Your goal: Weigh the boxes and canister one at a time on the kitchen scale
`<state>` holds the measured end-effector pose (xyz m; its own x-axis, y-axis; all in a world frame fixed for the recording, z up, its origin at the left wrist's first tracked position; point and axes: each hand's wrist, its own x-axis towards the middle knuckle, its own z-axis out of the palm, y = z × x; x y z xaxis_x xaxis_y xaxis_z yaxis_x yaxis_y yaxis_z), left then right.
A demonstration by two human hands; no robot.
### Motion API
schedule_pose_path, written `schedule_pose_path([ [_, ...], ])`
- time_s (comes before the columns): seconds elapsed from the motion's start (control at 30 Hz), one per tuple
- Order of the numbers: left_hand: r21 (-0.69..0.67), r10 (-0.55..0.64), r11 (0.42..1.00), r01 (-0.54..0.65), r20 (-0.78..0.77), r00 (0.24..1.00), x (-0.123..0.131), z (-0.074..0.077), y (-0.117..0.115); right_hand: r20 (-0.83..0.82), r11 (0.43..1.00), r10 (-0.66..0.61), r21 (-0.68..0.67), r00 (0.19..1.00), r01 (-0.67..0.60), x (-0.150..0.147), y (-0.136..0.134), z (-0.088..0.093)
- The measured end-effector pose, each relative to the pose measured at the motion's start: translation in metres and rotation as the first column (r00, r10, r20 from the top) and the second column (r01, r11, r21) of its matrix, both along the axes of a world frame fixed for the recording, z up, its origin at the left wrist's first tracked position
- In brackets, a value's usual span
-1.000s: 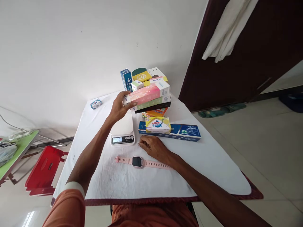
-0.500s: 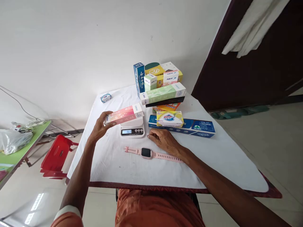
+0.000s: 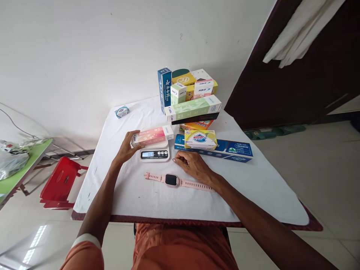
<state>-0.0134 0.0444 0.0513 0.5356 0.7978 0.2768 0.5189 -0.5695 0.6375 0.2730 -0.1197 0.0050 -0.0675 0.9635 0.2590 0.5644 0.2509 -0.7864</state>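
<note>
My left hand [image 3: 128,148] grips the left end of a pink and white carton [image 3: 153,135], thumb in front and fingers behind. The carton lies level over the plate of a white digital kitchen scale [image 3: 155,155]; I cannot tell whether it rests on it. The lit display seems to read 363. My right hand [image 3: 194,164] lies on the cloth just right of the scale, fingers curled in, with nothing visible in them. Nearest to it are a long blue carton [image 3: 234,150] with a yellow and white Safeguard soap box [image 3: 200,140] on top, and a pink-strapped smartwatch [image 3: 171,180].
Behind the scale stand a stack with a green carton [image 3: 194,108], an upright blue box [image 3: 164,90] and several others. A small blue and white box [image 3: 122,111] sits at the table's back left. A red chair [image 3: 59,182] stands left of the white-covered table [image 3: 261,195].
My left hand has brought the pink carton slightly right and levelled it over the scale. My right hand stays beside the scale. The whole view has shifted a little.
</note>
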Motion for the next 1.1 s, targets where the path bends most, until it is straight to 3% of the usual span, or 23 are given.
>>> schedule_pose_path([
  [0.13,-0.077,0.129,0.99,-0.115,0.21,0.969,-0.015,-0.004,0.0,0.019,1.0,0.006,-0.009,1.0,-0.006,0.001,0.0,0.001],
  [0.27,-0.117,0.418,0.903,-0.413,0.463,0.782,-0.026,-0.006,0.006,0.025,1.0,0.008,0.009,1.0,-0.008,0.0,0.0,0.002],
  [0.33,-0.118,0.479,0.858,-0.501,0.54,0.692,-0.027,-0.007,0.01,0.021,1.0,0.01,0.023,1.0,-0.01,0.0,0.0,0.001],
  [0.43,-0.12,0.492,0.84,-0.529,0.577,0.652,-0.026,-0.009,0.011,0.018,0.999,0.016,0.029,1.0,-0.017,0.001,0.0,0.0],
  [0.6,-0.066,0.439,0.879,-0.472,0.497,0.748,-0.02,-0.008,0.003,0.011,0.999,0.023,0.024,1.0,-0.023,0.001,0.002,-0.002],
  [0.87,0.036,0.193,0.978,-0.204,0.2,0.961,-0.001,-0.006,-0.013,-0.005,1.0,0.011,0.015,1.0,-0.011,0.0,0.001,0.0],
  [1.0,0.119,0.088,0.989,-0.083,-0.04,0.995,0.004,-0.004,-0.016,-0.01,1.0,0.016,0.018,1.0,-0.016,0.0,0.001,0.001],
  [1.1,0.154,0.111,0.984,-0.093,-0.112,0.988,0.006,-0.003,-0.013,-0.005,1.0,0.012,0.019,1.0,-0.012,0.0,0.001,0.0],
])
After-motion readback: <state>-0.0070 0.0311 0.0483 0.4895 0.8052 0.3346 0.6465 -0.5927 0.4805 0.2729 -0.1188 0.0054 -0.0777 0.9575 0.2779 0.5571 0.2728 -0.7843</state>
